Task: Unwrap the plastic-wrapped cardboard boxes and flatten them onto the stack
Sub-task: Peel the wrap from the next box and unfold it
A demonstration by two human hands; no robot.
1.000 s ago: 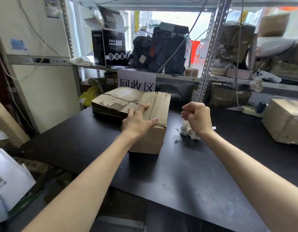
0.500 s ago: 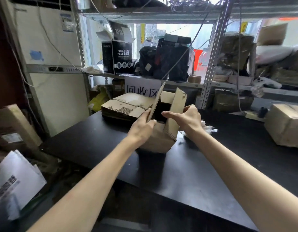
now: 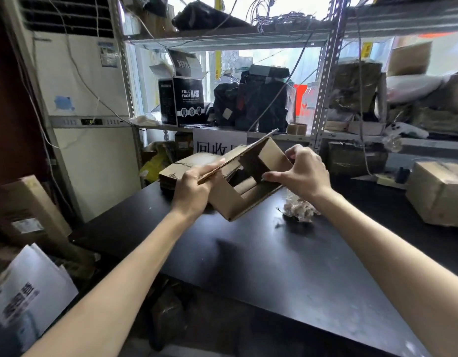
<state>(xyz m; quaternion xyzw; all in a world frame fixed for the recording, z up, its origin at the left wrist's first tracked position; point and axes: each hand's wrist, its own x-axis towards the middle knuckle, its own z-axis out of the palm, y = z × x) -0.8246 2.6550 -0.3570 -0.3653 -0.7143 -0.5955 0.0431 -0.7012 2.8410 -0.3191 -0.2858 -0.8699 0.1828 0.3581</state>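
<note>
Pinching the raised flap of the cardboard box (image 3: 233,202) with the fingers (image 3: 209,168) of the left hand (image 3: 194,191). Curling the fingers (image 3: 292,152) of the right hand (image 3: 303,172) round the opposite wall, thumb pressed along an inner edge. Gone, within a second, from sitting shut on the table (image 3: 274,266) to open, tilted between both sets of fingers and skewed toward a parallelogram. No longer clenched on nothing, that right hand. Reads as unwrapping finished for this box and flattening under way, not yet done. Just below the right fingers, on the table: the crumpled plastic wrap (image 3: 298,210), lying loose. Just beyond the left fingers: the stack of flattened boxes (image 3: 175,172), next in line to receive it. Well off to the right of the right fingers: a closed carton (image 3: 439,191).
</note>
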